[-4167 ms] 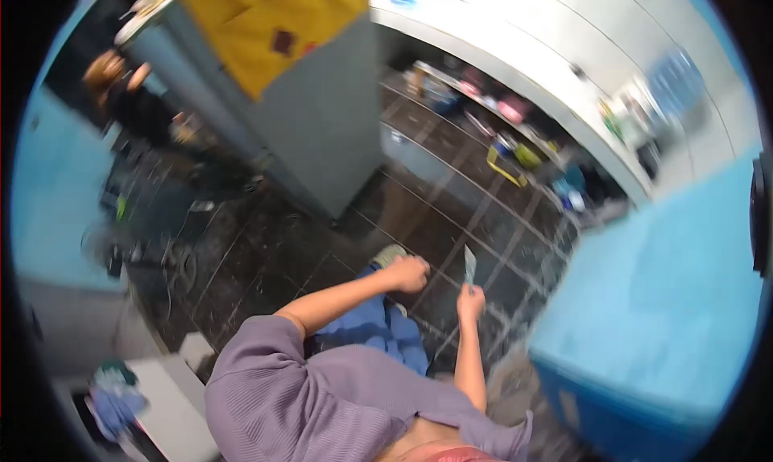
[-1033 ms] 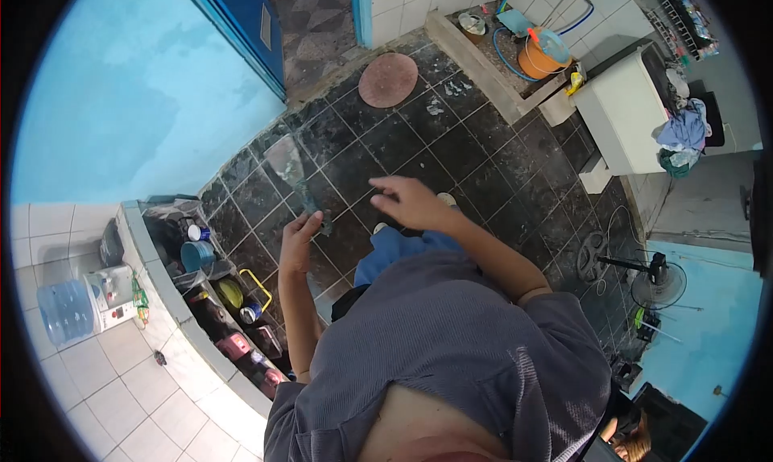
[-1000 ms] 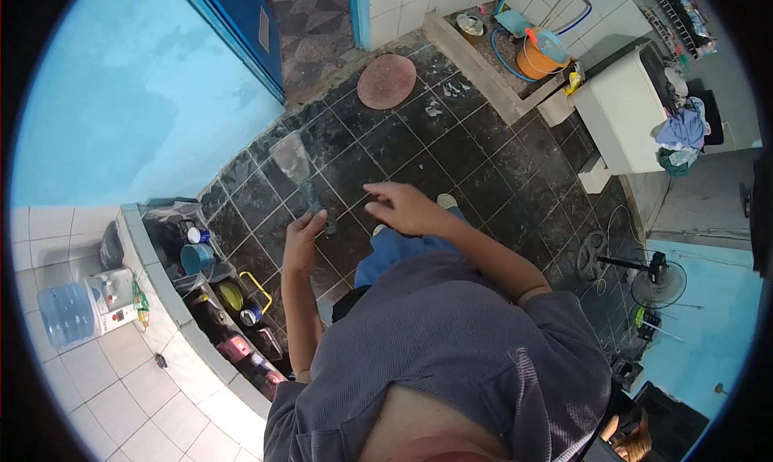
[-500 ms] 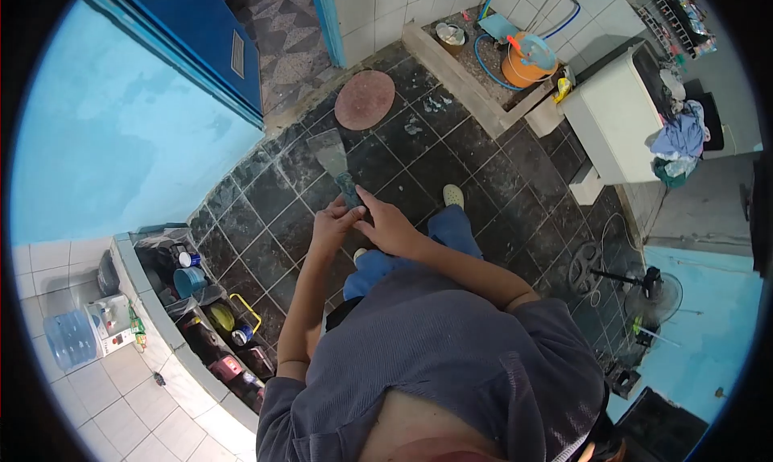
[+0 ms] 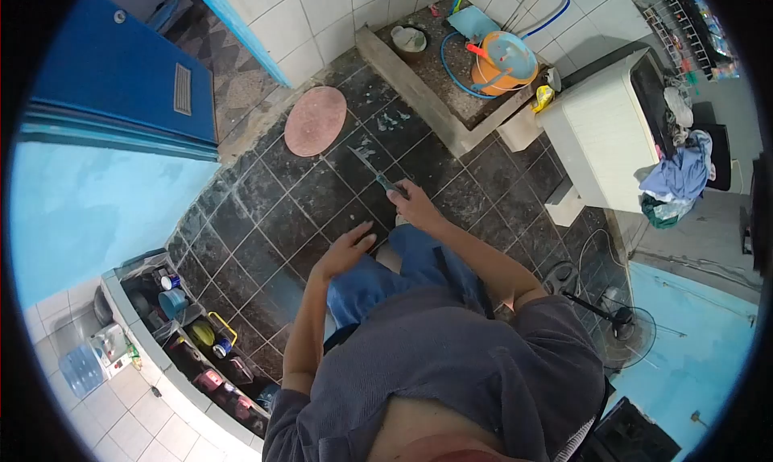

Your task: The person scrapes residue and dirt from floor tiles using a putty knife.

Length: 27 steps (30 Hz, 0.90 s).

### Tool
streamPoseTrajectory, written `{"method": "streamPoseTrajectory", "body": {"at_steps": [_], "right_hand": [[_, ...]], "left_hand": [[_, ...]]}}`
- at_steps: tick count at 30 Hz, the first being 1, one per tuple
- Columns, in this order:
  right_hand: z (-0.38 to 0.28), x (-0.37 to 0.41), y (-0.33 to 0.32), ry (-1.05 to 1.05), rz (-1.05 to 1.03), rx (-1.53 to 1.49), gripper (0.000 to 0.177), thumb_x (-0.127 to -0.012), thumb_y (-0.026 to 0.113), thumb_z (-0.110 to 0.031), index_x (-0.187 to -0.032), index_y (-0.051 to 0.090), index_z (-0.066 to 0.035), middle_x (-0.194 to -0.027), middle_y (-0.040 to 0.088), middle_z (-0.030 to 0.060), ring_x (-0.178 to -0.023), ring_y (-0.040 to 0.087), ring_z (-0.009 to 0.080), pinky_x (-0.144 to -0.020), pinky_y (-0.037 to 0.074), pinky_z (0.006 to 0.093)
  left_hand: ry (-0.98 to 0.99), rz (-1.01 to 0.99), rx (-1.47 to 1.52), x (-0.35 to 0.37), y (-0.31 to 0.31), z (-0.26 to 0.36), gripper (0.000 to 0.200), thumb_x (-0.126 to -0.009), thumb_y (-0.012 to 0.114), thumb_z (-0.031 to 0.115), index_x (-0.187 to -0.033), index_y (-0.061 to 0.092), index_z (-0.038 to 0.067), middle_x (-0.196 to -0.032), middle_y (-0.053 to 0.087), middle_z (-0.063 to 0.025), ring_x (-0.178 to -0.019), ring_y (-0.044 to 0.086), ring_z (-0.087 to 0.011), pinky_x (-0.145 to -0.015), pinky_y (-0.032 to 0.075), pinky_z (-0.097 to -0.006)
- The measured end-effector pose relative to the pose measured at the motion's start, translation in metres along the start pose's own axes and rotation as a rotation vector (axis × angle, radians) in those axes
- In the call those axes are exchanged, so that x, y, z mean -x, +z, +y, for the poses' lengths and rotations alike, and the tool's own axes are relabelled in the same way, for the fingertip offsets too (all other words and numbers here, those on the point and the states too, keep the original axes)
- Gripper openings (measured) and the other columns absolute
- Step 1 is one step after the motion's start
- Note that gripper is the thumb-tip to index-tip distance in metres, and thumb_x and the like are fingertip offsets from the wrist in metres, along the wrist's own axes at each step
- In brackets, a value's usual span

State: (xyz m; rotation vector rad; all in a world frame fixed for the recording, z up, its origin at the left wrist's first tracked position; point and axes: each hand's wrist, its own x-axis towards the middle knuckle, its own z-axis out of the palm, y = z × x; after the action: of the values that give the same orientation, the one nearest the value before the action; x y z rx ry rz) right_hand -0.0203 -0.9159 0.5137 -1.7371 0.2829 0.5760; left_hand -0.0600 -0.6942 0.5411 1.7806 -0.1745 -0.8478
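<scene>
My right hand [image 5: 416, 204] grips the handle of a putty knife [image 5: 378, 175]. The blade is turned nearly edge-on and points away from me, above the dark tiled floor [image 5: 320, 195]. My left hand [image 5: 348, 250] holds nothing, fingers apart, close to my left knee. Pale scraped bits [image 5: 393, 122] lie on the tiles beyond the blade. A round pinkish mat [image 5: 316, 121] rests on the floor to the left of them.
Ahead, a low concrete curb [image 5: 419, 100] encloses an orange bucket [image 5: 503, 72]. A white washing machine [image 5: 600, 128] with clothes on top stands right, near a fan [image 5: 628, 333]. Shelves of containers [image 5: 213, 345] line the left. A blue door [image 5: 121, 68] stands ajar.
My hands have parted: the left has let go of the putty knife and dropped lower, while the right has carried it rightward and turned its blade. My view has shifted and I have stepped forward.
</scene>
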Motion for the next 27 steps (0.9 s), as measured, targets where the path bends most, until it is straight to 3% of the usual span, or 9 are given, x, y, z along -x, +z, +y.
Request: {"method": "streamPoseTrajectory", "body": {"at_steps": [2,5,7,12,14,16,20,23,27], "right_hand": [[0.009,-0.029,-0.021,0.048,0.038,0.025,0.041,-0.081,0.059,-0.025,-0.112,0.05,0.0,-0.095,0.061,0.0205,-0.089,0.06,0.0313,-0.08,0.045,0.0373],[0.023,-0.064,-0.044,-0.035,0.179,0.273,0.041,-0.082,0.058,-0.028,-0.111,0.051,0.0,-0.092,0.062,0.0212,-0.09,0.061,0.035,-0.079,0.046,0.0409],[0.025,-0.086,-0.054,0.07,0.26,0.583,0.04,-0.084,0.054,-0.025,-0.114,0.049,0.002,-0.086,0.062,0.025,-0.081,0.061,0.0406,-0.073,0.047,0.0467],[0.087,-0.159,-0.083,0.13,0.228,0.691,0.049,-0.085,0.052,-0.026,-0.127,0.046,-0.003,-0.088,0.063,0.0239,-0.083,0.061,0.0396,-0.075,0.047,0.0482],[0.132,-0.199,-0.089,0.13,0.198,0.743,0.051,-0.085,0.051,-0.027,-0.133,0.045,-0.009,-0.09,0.064,0.022,-0.082,0.062,0.0384,-0.073,0.048,0.0489],[0.171,-0.243,-0.095,0.167,0.151,0.777,0.051,-0.086,0.051,-0.027,-0.134,0.044,-0.012,-0.09,0.064,0.0209,-0.081,0.062,0.0379,-0.071,0.049,0.0491],[0.271,-0.347,-0.095,0.22,0.079,0.998,0.044,-0.089,0.048,-0.028,-0.132,0.047,-0.018,-0.082,0.064,0.0197,-0.077,0.063,0.0348,-0.068,0.049,0.0467],[0.346,-0.41,-0.095,0.29,0.041,1.062,0.042,-0.09,0.047,-0.028,-0.131,0.049,-0.018,-0.082,0.065,0.0177,-0.077,0.063,0.0348,-0.068,0.05,0.0468],[0.45,-0.487,-0.089,0.227,0.044,1.089,0.041,-0.09,0.046,-0.028,-0.13,0.05,-0.018,-0.083,0.065,0.0178,-0.079,0.064,0.0355,-0.071,0.051,0.0466]], "left_hand": [[-0.275,-0.049,-0.007,-0.01,-0.006,-0.012,0.055,-0.093,0.05,0.038,-0.132,0.044,0.0,-0.134,0.045,-0.022,-0.126,0.043,-0.0313,-0.103,0.034,-0.0364],[-0.442,0.055,0.078,-0.035,-0.013,-0.032,0.052,-0.093,0.051,0.036,-0.131,0.046,0.001,-0.129,0.051,-0.0192,-0.12,0.048,-0.0289,-0.1,0.037,-0.0349],[-0.492,0.077,0.175,-0.059,-0.019,-0.041,0.05,-0.093,0.051,0.034,-0.129,0.048,0.0,-0.127,0.053,-0.0183,-0.117,0.05,-0.0278,-0.097,0.039,-0.0347],[-0.456,0.201,0.334,-0.16,-0.006,-0.125,0.046,-0.091,0.052,0.033,-0.123,0.053,0.0,-0.12,0.058,-0.0169,-0.114,0.053,-0.0294,-0.094,0.042,-0.0381],[-0.434,0.263,-0.063,-0.212,0.02,-0.194,0.044,-0.088,0.055,0.034,-0.118,0.057,0.001,-0.119,0.058,-0.0169,-0.115,0.051,-0.0328,-0.097,0.039,-0.0418],[-0.431,0.343,-0.203,-0.251,0.037,-0.196,0.045,-0.085,0.056,0.034,-0.119,0.056,0.005,-0.127,0.052,-0.0172,-0.123,0.044,-0.0351,-0.103,0.032,-0.0488],[-0.533,0.408,-0.204,-0.333,0.077,-0.234,0.046,-0.084,0.057,0.033,-0.124,0.053,0.009,-0.137,0.042,-0.0161,-0.13,0.034,-0.034,-0.106,0.025,-0.0549],[-0.518,0.269,-0.109,-0.381,0.119,-0.294,0.047,-0.085,0.054,0.033,-0.128,0.049,0.013,-0.142,0.036,-0.0139,-0.133,0.029,-0.0339,-0.106,0.02,-0.0595],[-0.577,-0.028,-0.367,-0.424,0.159,-0.328,0.047,-0.088,0.048,0.033,-0.128,0.048,0.008,-0.14,0.038,-0.0131,-0.133,0.03,-0.0334,-0.108,0.015,-0.058]]}}
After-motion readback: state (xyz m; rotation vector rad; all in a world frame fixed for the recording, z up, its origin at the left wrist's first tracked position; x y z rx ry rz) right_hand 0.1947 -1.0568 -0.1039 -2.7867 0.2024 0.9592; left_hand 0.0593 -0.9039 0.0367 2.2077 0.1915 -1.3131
